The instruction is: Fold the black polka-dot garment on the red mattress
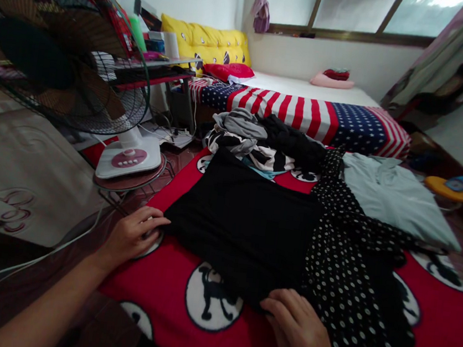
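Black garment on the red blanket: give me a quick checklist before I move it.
1. Grip of the left hand on the black garment: cannot tell, fingers at its edge.
2. Right hand on its lower edge: ok.
3. Black garment flat on the red blanket: ok.
4. Black garment apart from the polka-dot garment: not ok, they touch along its right side.
5. White cable clear of the left forearm: ok.
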Demonstrator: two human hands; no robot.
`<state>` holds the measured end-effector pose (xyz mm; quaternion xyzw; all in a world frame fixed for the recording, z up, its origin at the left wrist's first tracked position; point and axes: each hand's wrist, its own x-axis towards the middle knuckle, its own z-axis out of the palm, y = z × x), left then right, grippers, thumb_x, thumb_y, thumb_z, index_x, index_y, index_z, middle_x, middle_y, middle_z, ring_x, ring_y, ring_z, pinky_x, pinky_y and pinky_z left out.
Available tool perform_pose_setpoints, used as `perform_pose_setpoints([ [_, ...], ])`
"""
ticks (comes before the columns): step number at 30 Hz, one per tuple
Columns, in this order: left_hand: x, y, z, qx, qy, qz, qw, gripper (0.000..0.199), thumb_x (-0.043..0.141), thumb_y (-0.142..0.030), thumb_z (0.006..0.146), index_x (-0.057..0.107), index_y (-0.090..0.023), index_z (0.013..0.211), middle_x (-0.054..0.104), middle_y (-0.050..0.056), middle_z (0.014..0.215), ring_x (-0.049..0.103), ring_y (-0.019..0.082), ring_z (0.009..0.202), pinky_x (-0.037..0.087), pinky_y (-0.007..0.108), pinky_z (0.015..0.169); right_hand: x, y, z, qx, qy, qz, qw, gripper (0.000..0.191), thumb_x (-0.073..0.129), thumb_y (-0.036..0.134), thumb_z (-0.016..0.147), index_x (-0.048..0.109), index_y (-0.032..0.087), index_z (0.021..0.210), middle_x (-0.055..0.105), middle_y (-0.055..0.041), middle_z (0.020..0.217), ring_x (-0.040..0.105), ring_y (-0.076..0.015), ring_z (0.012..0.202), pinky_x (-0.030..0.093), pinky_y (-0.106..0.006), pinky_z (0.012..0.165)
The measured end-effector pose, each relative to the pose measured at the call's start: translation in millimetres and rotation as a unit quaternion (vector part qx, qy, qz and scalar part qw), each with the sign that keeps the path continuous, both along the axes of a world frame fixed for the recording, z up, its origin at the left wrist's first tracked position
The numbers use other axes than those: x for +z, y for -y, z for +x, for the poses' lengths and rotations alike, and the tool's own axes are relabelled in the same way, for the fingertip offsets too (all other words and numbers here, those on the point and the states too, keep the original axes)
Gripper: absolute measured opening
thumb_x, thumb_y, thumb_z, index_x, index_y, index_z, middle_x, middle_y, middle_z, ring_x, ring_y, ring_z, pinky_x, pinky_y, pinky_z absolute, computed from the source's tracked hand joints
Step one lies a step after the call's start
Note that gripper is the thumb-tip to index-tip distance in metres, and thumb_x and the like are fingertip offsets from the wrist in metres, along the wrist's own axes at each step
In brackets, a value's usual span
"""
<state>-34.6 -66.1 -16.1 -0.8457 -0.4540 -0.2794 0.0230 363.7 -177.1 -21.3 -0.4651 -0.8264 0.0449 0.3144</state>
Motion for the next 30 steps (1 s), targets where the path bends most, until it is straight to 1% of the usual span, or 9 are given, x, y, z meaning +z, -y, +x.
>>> perform_pose_setpoints([
  [3,14.9,-3.8,-6.1,0.011,-0.029,0.001,1.0,0.024,0.054,-0.015,0.078,0.07,-0.024,0.093,0.065,0.005,0.098,0.061,0.02,0.093,0.05,0.033,0.084,6.8,1.1,6.9,0.012,-0.014,-0.019,1.0,0.021,0.05,0.011,0.091,0.063,0.022,0.102,0.066,-0.0056,0.095,0.063,-0.0184,0.084,0.051,-0.031,0.07],
  [7,25.4,-12.8,-12.6,0.013,-0.135,-0.128,0.983,0.033,0.047,-0.007,0.07,0.072,-0.026,0.076,0.066,0.002,0.085,0.062,0.019,0.082,0.05,0.031,0.077,8.5,4.7,7.5,0.031,0.025,-0.11,0.993,0.018,0.052,0.016,0.091,0.067,0.026,0.093,0.067,-0.0021,0.087,0.064,-0.017,0.074,0.051,-0.029,0.062],
  [9,29.2,-19.6,-7.9,0.035,-0.135,-0.127,0.982,0.031,0.045,-0.008,0.072,0.072,-0.025,0.073,0.067,0.003,0.087,0.062,0.02,0.084,0.05,0.033,0.079,6.9,5.8,5.5,0.035,0.027,-0.144,0.989,0.016,0.054,0.018,0.091,0.067,0.027,0.092,0.067,-0.0012,0.086,0.064,-0.0168,0.075,0.053,-0.028,0.063],
  [14,30.6,-46.2,25.4,-0.005,-0.038,-0.088,0.995,0.036,0.047,-0.024,0.089,0.063,-0.022,0.121,0.058,0.009,0.128,0.053,0.024,0.119,0.041,0.042,0.105,1.0,4.8,4.9,-0.007,-0.062,-0.086,0.994,0.016,0.051,0.017,0.093,0.065,0.024,0.095,0.064,-0.004,0.096,0.065,-0.0159,0.084,0.055,-0.026,0.071],
  [16,24.3,-59.5,36.6,-0.046,-0.027,-0.111,0.992,0.036,0.052,-0.032,0.089,0.061,-0.023,0.123,0.052,0.01,0.137,0.047,0.026,0.127,0.037,0.045,0.109,-1.5,2.6,9.4,-0.062,-0.081,-0.023,0.994,0.014,0.053,0.016,0.092,0.064,0.024,0.097,0.062,-0.0057,0.104,0.064,-0.0179,0.093,0.055,-0.028,0.078],
  [19,15.8,-75.4,42.3,-0.08,-0.023,-0.146,0.986,0.022,0.054,-0.037,0.089,0.068,-0.021,0.095,0.064,0.008,0.115,0.055,0.025,0.115,0.042,0.042,0.102,-5.0,-1.1,20.6,-0.129,-0.06,0.02,0.99,0.02,0.057,0.019,0.09,0.062,0.024,0.109,0.059,-0.0082,0.116,0.06,-0.0227,0.107,0.053,-0.038,0.09],
  [22,15.8,-82.9,37.0,-0.07,-0.03,-0.163,0.984,0.023,0.05,-0.037,0.09,0.063,-0.02,0.081,0.067,0.004,0.086,0.062,0.021,0.087,0.046,0.034,0.085,-9.2,-2.5,30.9,-0.142,-0.046,-0.016,0.989,0.03,0.055,0.021,0.092,0.056,0.023,0.121,0.058,-0.0094,0.122,0.057,-0.0239,0.112,0.051,-0.042,0.095],
  [27,15.6,-84.8,29.5,-0.014,-0.093,-0.12,0.988,0.021,0.049,-0.035,0.09,0.063,-0.02,0.087,0.068,0.005,0.088,0.062,0.023,0.083,0.043,0.036,0.078,-17.9,-4.9,33.8,-0.148,-0.065,-0.035,0.986,0.022,0.053,0.019,0.092,0.058,0.024,0.114,0.061,-0.0073,0.115,0.059,-0.0218,0.108,0.052,-0.039,0.093],
  [30,12.6,-80.9,43.8,0.045,-0.184,-0.065,0.98,0.018,0.049,-0.027,0.089,0.065,-0.019,0.084,0.066,0.008,0.084,0.06,0.028,0.084,0.041,0.041,0.077,-15.8,-9.1,29.3,-0.171,-0.065,-0.058,0.981,0.012,0.054,0.019,0.091,0.061,0.023,0.1,0.063,-0.006,0.108,0.06,-0.0217,0.102,0.052,-0.038,0.088],
])
